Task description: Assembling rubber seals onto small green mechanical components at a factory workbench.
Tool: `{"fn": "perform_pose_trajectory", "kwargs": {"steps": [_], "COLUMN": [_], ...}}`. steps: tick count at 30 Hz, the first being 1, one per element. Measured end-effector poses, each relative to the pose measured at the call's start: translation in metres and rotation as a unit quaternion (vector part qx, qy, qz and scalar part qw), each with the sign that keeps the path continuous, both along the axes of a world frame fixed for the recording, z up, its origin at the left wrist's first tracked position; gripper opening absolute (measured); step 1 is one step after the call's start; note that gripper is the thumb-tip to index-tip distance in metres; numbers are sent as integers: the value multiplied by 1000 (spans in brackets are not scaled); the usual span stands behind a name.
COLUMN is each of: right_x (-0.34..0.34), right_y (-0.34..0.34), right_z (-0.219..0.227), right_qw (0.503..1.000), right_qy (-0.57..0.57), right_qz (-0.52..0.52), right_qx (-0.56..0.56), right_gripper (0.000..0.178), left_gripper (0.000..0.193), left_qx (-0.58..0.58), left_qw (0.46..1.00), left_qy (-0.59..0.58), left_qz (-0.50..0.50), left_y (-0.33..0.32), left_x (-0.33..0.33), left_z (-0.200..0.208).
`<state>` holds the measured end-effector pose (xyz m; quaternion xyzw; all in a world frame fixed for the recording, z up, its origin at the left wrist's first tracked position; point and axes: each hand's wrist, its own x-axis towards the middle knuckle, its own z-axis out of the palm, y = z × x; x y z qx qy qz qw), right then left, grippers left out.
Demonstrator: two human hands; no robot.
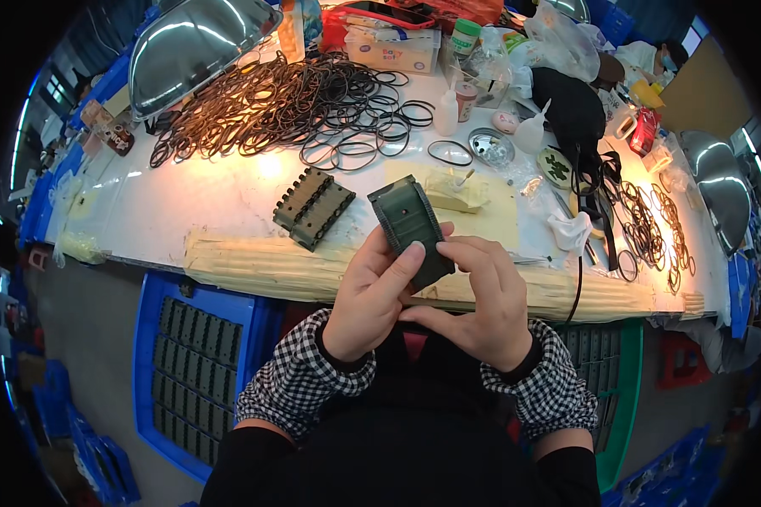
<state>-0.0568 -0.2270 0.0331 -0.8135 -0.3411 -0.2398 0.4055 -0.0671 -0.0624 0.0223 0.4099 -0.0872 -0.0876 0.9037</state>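
Observation:
My left hand (pixel 368 287) grips a dark green rectangular moulded part (pixel 407 215) with toothed edges and a small dark hole, its thumb lying across the lower face. My right hand (pixel 490 296) rests a curved index fingertip on the part's right edge. Its thumb is apart from that finger, below the part. The part is tilted, and its underside is hidden. On the table to the left lies an olive block (pixel 314 207) of joined strips with dark knobs along its edges. Just beyond the held part sits a yellowish pad (pixel 457 191).
Black rubber loops (pixel 287 106) are heaped at the back left, more (pixel 647 224) at the right. Metal lamp shades (pixel 194 51) stand near both sides. Yellowish padding (pixel 262 266) covers the front edge. A blue tray (pixel 148 372) and a green tray (pixel 630 389) hold dark strips below.

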Motion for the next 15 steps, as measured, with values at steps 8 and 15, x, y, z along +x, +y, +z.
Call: {"fn": "perform_pose_trajectory", "kwargs": {"steps": [8, 15], "right_x": [1, -1], "right_y": [-17, -13], "right_z": [12, 9], "right_qw": [994, 989], "right_qy": [82, 122], "right_qz": [-29, -8], "right_qx": [70, 89], "right_gripper": [30, 18], "left_gripper": [35, 36], "left_qx": [85, 154], "left_qw": [994, 984], "left_qy": [-64, -87], "left_qz": [4, -8], "left_y": [17, 20], "left_x": [5, 2], "left_z": [-9, -6]}}
